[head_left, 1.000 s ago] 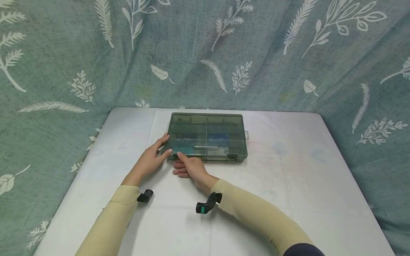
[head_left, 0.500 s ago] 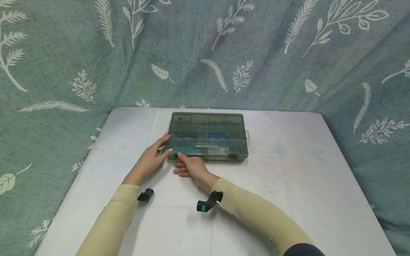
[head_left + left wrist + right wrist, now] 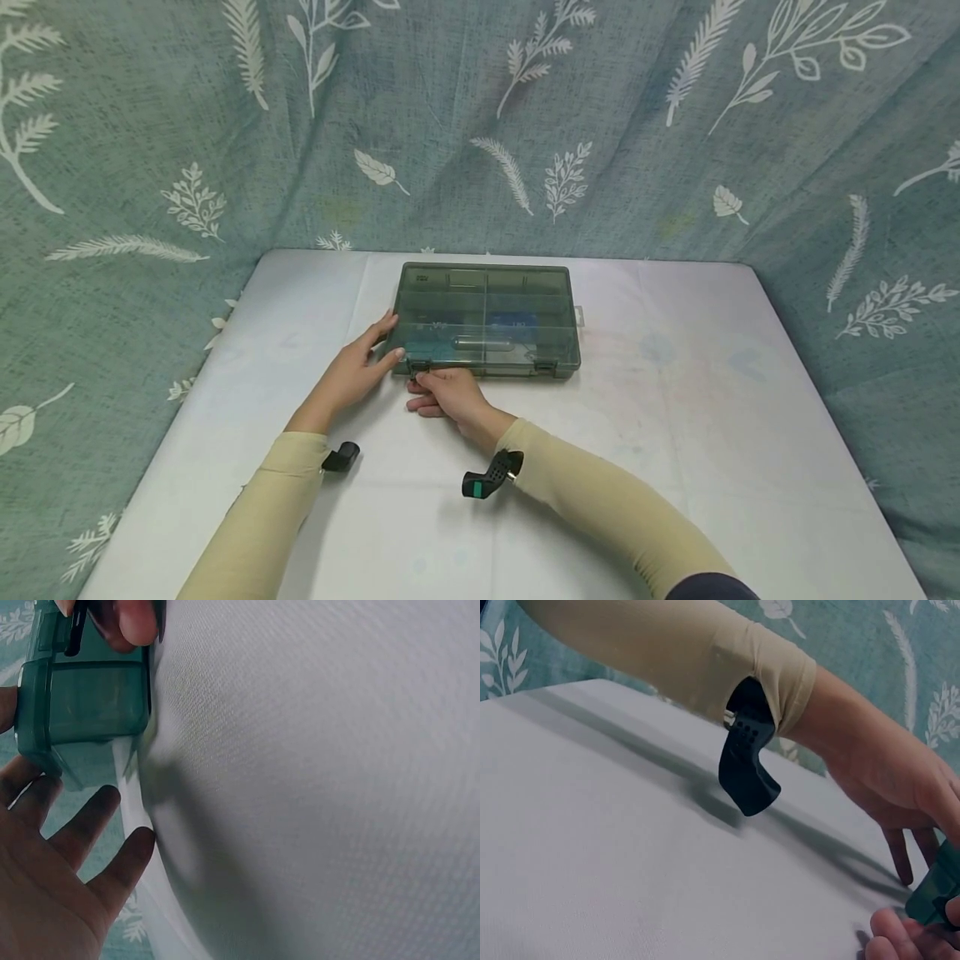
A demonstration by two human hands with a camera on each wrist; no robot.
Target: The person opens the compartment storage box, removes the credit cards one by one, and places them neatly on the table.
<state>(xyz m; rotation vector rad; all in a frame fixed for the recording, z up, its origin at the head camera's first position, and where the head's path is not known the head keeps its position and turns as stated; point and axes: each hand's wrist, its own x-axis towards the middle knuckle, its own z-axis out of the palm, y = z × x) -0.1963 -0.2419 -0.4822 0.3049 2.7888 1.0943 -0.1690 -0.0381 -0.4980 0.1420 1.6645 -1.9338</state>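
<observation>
A translucent dark green compartment box lies flat with its lid down. Through the lid show a blue item, a teal item and a long clear piece. My left hand rests at the box's left end, thumb on the lid's front corner, fingers spread along the side. In the left wrist view those fingers are mostly straight. My right hand is at the front left latch, thumb and forefinger pinching it. That latch stands out from the box front. A second latch sits at the front right.
The box stands near the back of a table with a white cloth. Behind and beside it hangs a green leaf-patterned curtain. A small clear hanging tab juts from the box's right side.
My right thumb has moved down from the lid's front edge, and the front left latch now shows above it. The left hand and the box have stayed put.
</observation>
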